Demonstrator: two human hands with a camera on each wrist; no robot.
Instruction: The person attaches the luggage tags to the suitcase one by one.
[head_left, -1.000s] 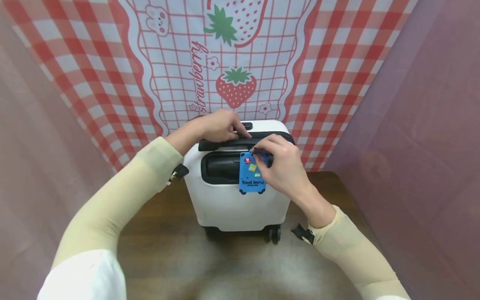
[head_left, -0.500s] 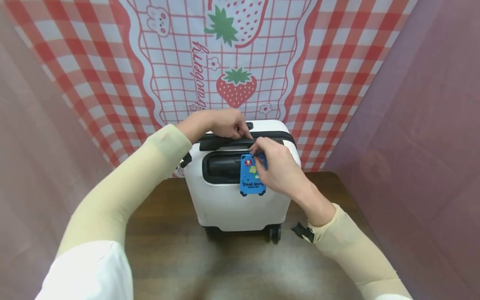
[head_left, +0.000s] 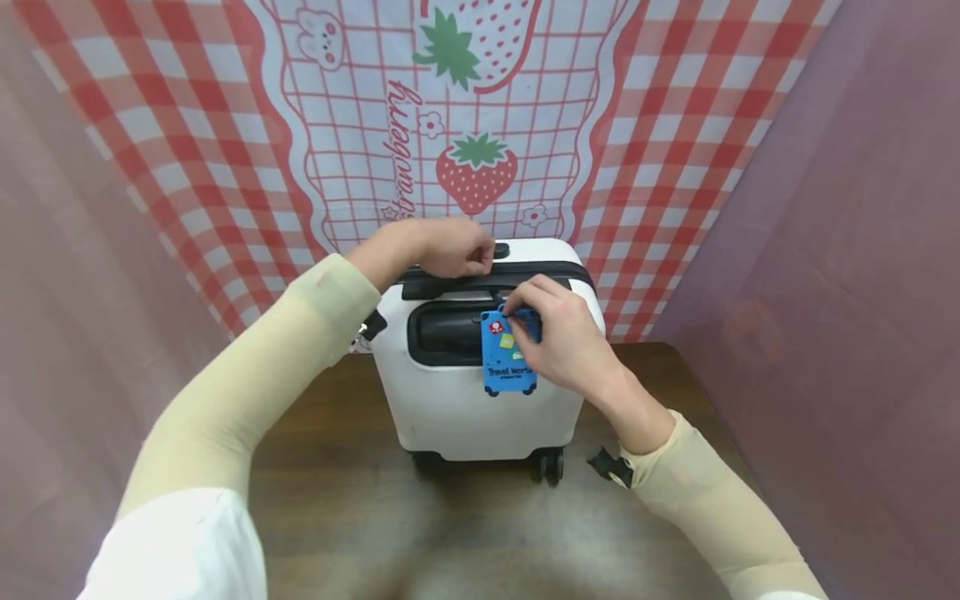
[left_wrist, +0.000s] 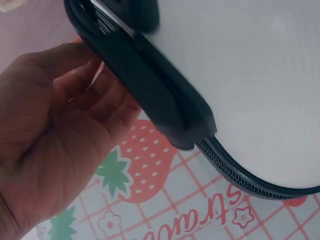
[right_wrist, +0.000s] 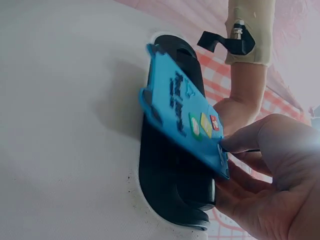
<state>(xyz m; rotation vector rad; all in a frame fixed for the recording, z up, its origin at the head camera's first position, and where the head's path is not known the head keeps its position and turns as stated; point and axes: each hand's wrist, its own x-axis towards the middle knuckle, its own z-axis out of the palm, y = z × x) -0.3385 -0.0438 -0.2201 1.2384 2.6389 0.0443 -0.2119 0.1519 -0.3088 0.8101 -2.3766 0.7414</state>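
A white suitcase [head_left: 480, 425] stands upright, its black carry handle [head_left: 441, 288] running along the upper front edge. My right hand [head_left: 564, 335] pinches a blue luggage tag [head_left: 504, 367] near its top, beside that handle; the right wrist view shows the tag [right_wrist: 175, 100] tilted away from the shell, thumb at its edge. My left hand [head_left: 453, 247] is over the top of the suitcase with fingers bent. In the left wrist view its fingertips reach behind the handle [left_wrist: 150, 82], so whether they pinch anything is hidden.
The suitcase rests on a brown wooden surface [head_left: 330, 517], its wheels [head_left: 550, 465] at the bottom. Close behind hangs a red-checked strawberry cloth [head_left: 480, 171]. Pinkish drapes [head_left: 825, 275] flank both sides. A black zipper band [left_wrist: 230, 172] runs round the case.
The left hand's index finger, earlier extended down toward the tag's top, is now drawn back and bent. My right hand keeps its pinch on the luggage tag, which hangs slightly lower.
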